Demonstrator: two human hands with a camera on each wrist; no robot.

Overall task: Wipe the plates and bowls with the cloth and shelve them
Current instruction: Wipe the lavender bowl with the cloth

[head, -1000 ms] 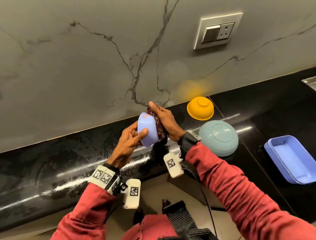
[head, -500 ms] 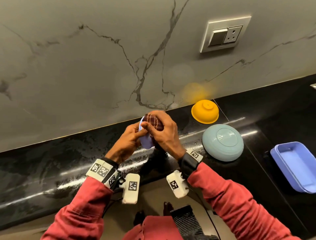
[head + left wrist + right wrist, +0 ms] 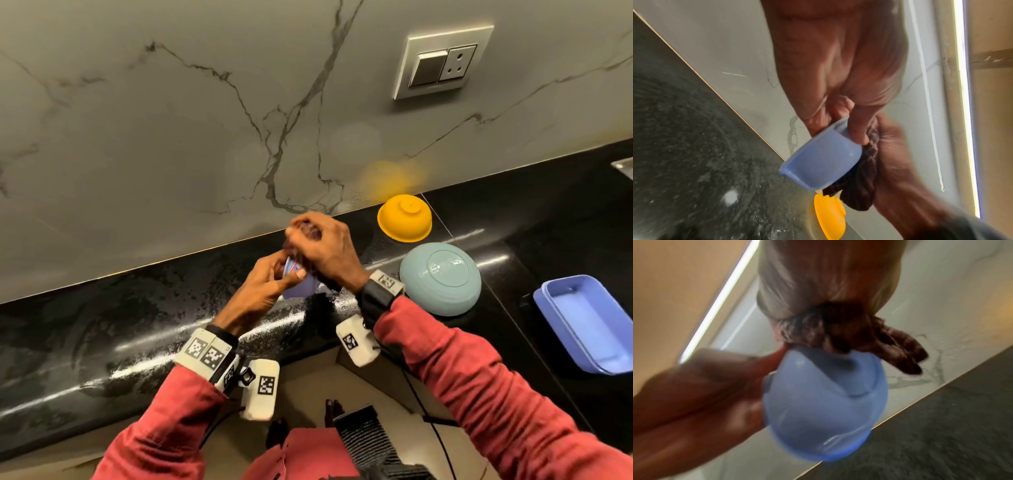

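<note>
Left hand [image 3: 263, 291] grip: fingers and thumb curled round a small periwinkle-blue bowl [image 3: 299, 284], held tilted in the air above the black counter [image 3: 102, 329]. In the left wrist view the thumb presses the bowl's outer wall and the fingers hook over its rim. Right hand [image 3: 325, 250] grip: closed on a bunched dark maroon cloth [image 3: 861, 183], pressed against the bowl; the head view shows a bit of cloth [image 3: 310, 229] between the fingers. Right wrist view: cloth sits at the bowl's upper edge, loose end trailing off to the side. Both wrist views motion-blurred.

Labels: a small red-and-blue mark shows on the blue bowl near the left thumb, unreadable. Teal bowl [image 3: 440, 277], upside down on the counter right of the hands, carries raised lettering on its base; too small to read. Black-and-white square marker tags on both wrist bands and on the white camera housings.

Other items on counter: yellow bowl [image 3: 404, 217], inverted, against the marble wall, behind the teal one; blue rectangular tray [image 3: 582, 325] upright at far right. Switch-and-socket plate [image 3: 443, 61] on the wall above.
</note>
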